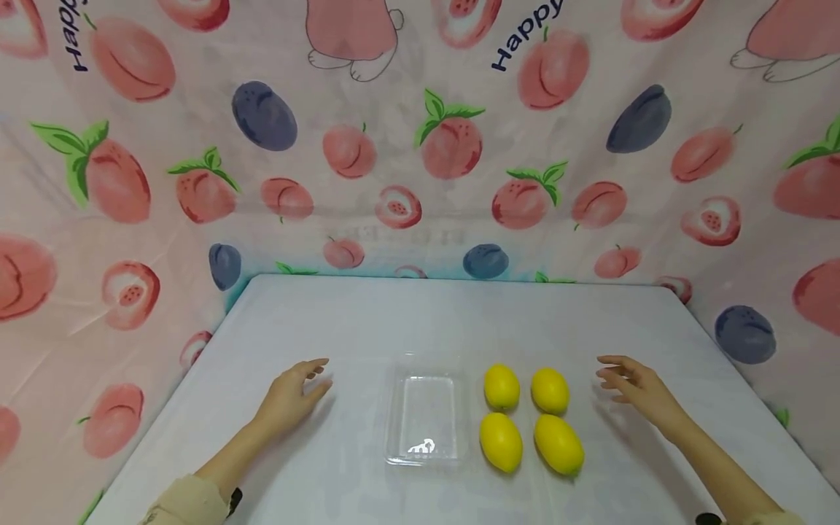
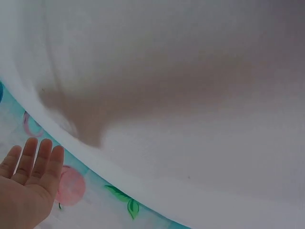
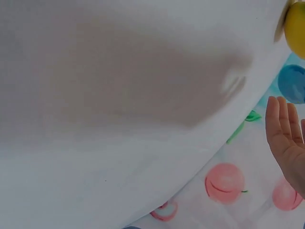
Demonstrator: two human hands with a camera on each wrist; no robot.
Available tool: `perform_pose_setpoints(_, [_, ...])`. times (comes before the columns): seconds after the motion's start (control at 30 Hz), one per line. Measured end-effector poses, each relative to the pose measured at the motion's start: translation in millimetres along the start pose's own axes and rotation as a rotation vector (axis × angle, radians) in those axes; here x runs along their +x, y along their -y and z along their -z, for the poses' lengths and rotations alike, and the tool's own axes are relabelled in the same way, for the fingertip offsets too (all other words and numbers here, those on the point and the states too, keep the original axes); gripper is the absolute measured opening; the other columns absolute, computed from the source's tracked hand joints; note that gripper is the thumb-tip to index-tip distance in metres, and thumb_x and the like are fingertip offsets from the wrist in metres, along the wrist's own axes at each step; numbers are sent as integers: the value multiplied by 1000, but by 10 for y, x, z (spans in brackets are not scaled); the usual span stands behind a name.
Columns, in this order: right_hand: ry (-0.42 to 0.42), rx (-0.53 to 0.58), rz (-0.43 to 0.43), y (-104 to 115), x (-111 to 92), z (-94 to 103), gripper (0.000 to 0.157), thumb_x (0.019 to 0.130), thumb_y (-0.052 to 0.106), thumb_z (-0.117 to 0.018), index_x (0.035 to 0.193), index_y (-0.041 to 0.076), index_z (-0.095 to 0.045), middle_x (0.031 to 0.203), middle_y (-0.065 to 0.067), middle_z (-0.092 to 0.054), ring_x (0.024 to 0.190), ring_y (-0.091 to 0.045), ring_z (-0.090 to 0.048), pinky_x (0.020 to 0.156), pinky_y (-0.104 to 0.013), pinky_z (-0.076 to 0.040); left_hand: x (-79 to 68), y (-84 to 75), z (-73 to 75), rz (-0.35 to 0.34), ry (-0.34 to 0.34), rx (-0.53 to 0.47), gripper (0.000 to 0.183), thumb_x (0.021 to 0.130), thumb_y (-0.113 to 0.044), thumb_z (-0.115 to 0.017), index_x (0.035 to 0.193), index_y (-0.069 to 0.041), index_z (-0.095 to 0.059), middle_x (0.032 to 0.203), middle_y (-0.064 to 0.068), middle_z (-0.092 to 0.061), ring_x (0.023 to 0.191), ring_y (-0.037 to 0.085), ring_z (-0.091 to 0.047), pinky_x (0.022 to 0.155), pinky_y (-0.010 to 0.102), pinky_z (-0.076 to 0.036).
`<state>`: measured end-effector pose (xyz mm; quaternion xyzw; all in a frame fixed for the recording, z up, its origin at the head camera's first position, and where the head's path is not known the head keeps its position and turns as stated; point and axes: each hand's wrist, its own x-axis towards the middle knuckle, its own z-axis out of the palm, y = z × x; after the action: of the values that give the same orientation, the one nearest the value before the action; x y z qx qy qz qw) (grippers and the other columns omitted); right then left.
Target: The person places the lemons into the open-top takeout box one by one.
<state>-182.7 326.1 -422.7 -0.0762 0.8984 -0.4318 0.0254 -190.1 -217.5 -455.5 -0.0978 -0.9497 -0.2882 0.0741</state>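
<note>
In the head view, several yellow lemons [image 1: 501,442] lie in two rows on the white table, right of the middle. Just left of them sits a clear plastic box [image 1: 428,417], its inside showing no contents. My left hand [image 1: 292,397] hovers over the table to the left of the box, fingers relaxed and holding nothing. On the other side, my right hand [image 1: 639,394] is held in the air to the right of the lemons, likewise with nothing in it. One lemon [image 3: 296,29] shows at the edge of the right wrist view, apart from the fingers.
A white table [image 1: 328,313] spreads under both hands, their shadows falling on it. Behind and beside it hangs a pink cloth [image 1: 394,87] printed with peaches, blue fruit and lettering.
</note>
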Motion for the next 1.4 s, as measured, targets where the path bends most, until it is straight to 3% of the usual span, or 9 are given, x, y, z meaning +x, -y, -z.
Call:
perform_pose_setpoints(0.1, [15, 48, -5, 27, -13, 15, 44, 101, 21, -43, 131, -11, -40, 114, -27, -59, 86, 2, -62, 74, -35, -60, -20, -45, -9, 7, 12, -19, 42, 90, -22, -63, 126, -3, -57, 114, 15, -65, 104, 32, -61, 87, 49, -52])
perform_pose_setpoints(0.27, [24, 98, -3, 93, -54, 11, 43, 101, 21, -43, 130, -11, -40, 110, -9, -63, 88, 2, -61, 75, -32, -60, -39, -85, -40, 27, 17, -89, 40, 90, -20, -63, 125, -2, -58, 114, 16, -65, 104, 30, -61, 89, 45, -53])
perform_pose_setpoints(0.53, [74, 122, -53, 220, -149, -85, 44, 101, 23, -44, 133, -7, -40, 119, -26, -55, 90, -3, -61, 77, -36, -60, -124, -156, -75, 105, 41, -283, 37, 89, -15, -65, 121, 1, -59, 109, 14, -66, 97, 25, -64, 84, 33, -57])
perform_pose_setpoints(0.8, [103, 151, -49, 305, -223, -130, 44, 100, 22, -45, 133, -7, -42, 119, -23, -56, 91, -3, -61, 76, -34, -60, -164, -259, -114, 147, 103, -377, 36, 88, -15, -65, 121, 0, -60, 107, 12, -66, 94, 22, -64, 79, 29, -58])
perform_pose_setpoints(0.93, [127, 151, -84, 323, -262, -165, 46, 99, 23, -48, 134, -7, -42, 123, -26, -54, 91, -5, -61, 76, -32, -60, -175, -323, -94, 151, 157, -494, 38, 90, -14, -62, 122, 6, -56, 107, 18, -64, 92, 26, -65, 71, 26, -58])
perform_pose_setpoints(1.07, [165, 147, -117, 334, -271, -209, 46, 99, 23, -49, 135, -5, -42, 128, -29, -50, 95, -15, -62, 76, -32, -59, -195, -405, -90, 155, 219, -624, 43, 92, -15, -59, 123, 12, -52, 108, 24, -60, 89, 29, -65, 69, 25, -59])
perform_pose_setpoints(1.23, [202, 151, -141, 350, -261, -264, 47, 98, 24, -51, 134, -5, -43, 129, -30, -48, 100, -26, -61, 76, -36, -59, -217, -511, -160, 170, 238, -706, 43, 91, -14, -60, 123, 13, -52, 105, 21, -59, 88, 29, -66, 68, 26, -60])
perform_pose_setpoints(1.4, [250, 144, -107, 374, -251, -302, 45, 97, 21, -52, 131, -8, -44, 124, -31, -51, 96, -26, -60, 73, -35, -59, -234, -597, -249, 186, 244, -732, 40, 90, -11, -60, 120, 14, -53, 99, 16, -61, 85, 27, -66, 65, 26, -60])
